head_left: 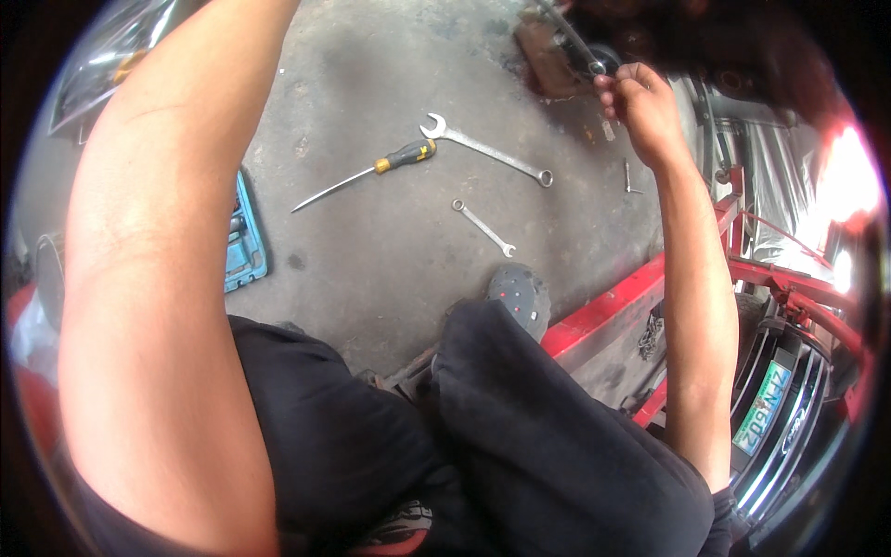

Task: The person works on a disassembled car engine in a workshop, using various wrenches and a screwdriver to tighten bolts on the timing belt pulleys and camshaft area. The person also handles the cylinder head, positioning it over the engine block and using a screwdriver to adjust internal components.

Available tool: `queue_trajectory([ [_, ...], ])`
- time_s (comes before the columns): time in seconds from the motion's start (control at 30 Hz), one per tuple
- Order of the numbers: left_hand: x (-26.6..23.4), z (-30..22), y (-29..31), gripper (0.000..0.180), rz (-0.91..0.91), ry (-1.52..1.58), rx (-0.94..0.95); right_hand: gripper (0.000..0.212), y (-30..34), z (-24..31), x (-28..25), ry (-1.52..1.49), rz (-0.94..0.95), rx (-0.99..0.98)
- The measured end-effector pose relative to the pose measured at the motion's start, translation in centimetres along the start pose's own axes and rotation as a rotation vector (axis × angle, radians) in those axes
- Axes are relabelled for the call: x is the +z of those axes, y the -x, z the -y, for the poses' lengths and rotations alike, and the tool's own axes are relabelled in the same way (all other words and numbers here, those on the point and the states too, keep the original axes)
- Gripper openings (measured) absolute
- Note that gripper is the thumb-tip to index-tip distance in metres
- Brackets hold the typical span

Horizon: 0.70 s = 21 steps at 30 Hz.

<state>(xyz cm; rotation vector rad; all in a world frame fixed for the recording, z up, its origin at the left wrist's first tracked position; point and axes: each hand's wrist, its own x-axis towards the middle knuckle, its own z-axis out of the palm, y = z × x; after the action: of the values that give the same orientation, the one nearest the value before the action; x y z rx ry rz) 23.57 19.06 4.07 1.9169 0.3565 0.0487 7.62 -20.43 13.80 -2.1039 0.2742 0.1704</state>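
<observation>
My right hand (642, 104) is closed at the upper right, its fingers at the round end of a long metal tool (575, 39) that runs up out of view. A short shiny tip (609, 130) shows just below those fingers; its kind is unclear. My left forearm (176, 167) reaches up past the top edge, so the left hand is out of sight. On the floor between my arms lie a large combination wrench (492, 151), a yellow-and-black screwdriver (371, 174) and a smaller combination wrench (483, 228).
A blue tool case (245, 243) sits partly behind my left arm. Dark machinery (557, 60) stands beside my right hand. A small bent metal piece (628, 176) lies on the concrete floor (362, 74). Red metal beams (608, 302) and a vehicle grille (789, 418) are at right.
</observation>
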Motion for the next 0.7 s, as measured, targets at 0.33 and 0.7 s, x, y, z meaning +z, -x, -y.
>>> queue_trajectory([
  [0.33, 0.0, 0.2, 0.2, 0.061, -0.026, -0.155, 0.0, 0.015, 0.2, 0.1, 0.9, -0.063, -0.046, 0.01],
  [0.7, -0.1, -0.3, -0.1, 0.06, -0.015, -0.041, -0.016, 0.017, 0.6, -0.4, 1.5, -0.118, -0.102, -0.001],
])
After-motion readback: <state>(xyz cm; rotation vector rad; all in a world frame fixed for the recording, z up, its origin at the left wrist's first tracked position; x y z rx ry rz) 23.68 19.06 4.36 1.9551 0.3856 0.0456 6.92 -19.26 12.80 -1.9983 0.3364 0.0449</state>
